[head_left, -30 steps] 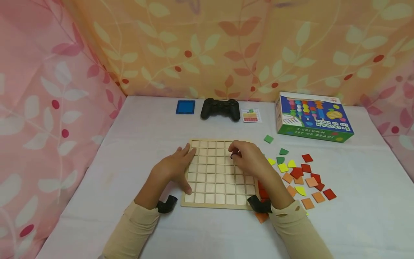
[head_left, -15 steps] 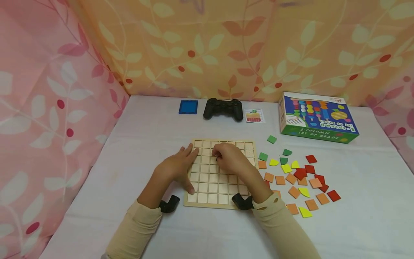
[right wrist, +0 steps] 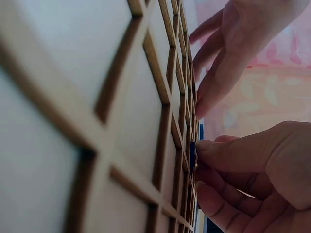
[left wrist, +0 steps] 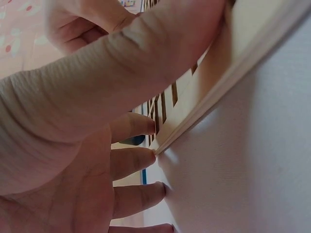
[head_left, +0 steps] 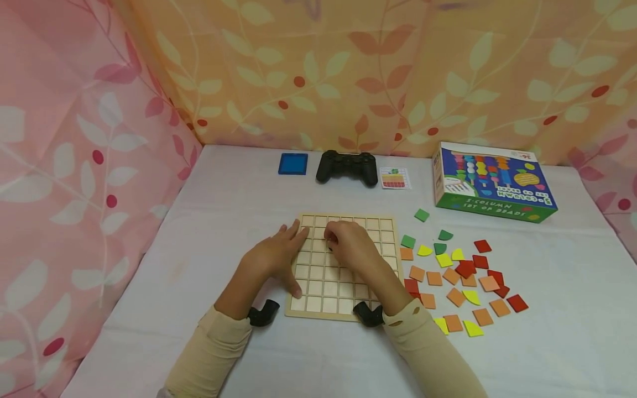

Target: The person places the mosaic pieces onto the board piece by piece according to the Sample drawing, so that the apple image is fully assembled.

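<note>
A pale wooden grid board (head_left: 316, 287) lies on the white tabletop, its visible cells bare. My left hand (head_left: 272, 255) rests along the board's left edge, fingers spread and thumb on the near corner area. In the left wrist view the thumb lies over the rim (left wrist: 194, 109), with fingertips at the far part of the edge. Over the upper middle cells, my right hand (head_left: 351, 243) pinches a small dark blue piece (right wrist: 193, 154) between thumb and fingers, right at the grid. Most of that piece is hidden by the fingers.
Right of the board lie scattered tiles: orange squares (head_left: 434, 278), red squares (head_left: 517, 303), yellow pieces (head_left: 473, 328) and green pieces (head_left: 422, 215). Behind stand a blue square case (head_left: 293, 164), a black game controller (head_left: 347, 167), a pattern card (head_left: 395, 178) and a bead-set box (head_left: 495, 181).
My right hand has moved left across the board from its upper right to the upper middle, uncovering tiles at the right. The left hand stays on the board's edge.
</note>
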A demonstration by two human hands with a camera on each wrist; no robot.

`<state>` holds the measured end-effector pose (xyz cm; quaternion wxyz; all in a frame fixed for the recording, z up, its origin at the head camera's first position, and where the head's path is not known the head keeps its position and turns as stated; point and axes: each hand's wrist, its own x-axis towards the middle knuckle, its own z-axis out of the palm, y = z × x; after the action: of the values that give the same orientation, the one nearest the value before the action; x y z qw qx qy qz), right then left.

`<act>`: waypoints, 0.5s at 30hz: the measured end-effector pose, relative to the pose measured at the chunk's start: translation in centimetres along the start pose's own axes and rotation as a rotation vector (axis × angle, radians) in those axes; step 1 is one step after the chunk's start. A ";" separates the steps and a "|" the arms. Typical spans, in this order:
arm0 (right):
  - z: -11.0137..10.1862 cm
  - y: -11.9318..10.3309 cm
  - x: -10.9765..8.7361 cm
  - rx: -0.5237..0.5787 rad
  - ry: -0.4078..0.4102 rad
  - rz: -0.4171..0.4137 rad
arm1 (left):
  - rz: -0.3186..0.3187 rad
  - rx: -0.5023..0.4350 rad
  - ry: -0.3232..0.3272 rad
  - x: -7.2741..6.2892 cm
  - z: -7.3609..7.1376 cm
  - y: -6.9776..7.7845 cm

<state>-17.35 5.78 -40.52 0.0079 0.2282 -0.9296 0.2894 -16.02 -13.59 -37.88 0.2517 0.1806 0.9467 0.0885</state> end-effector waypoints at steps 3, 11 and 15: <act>0.0 0.1 -0.4 0.012 0.012 -0.017 | -0.001 -0.002 0.000 0.1 0.0 0.1; -0.6 0.5 -1.5 0.061 -0.045 -0.054 | -0.004 -0.014 -0.005 -0.1 -0.2 0.1; -1.1 0.2 -2.0 0.037 -0.118 -0.085 | -0.004 -0.015 -0.011 -0.1 -0.2 0.1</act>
<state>-15.75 7.38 -39.99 -0.0390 0.2843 -0.9123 0.2920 -16.01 -13.54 -37.59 0.2585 0.1774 0.9449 0.0942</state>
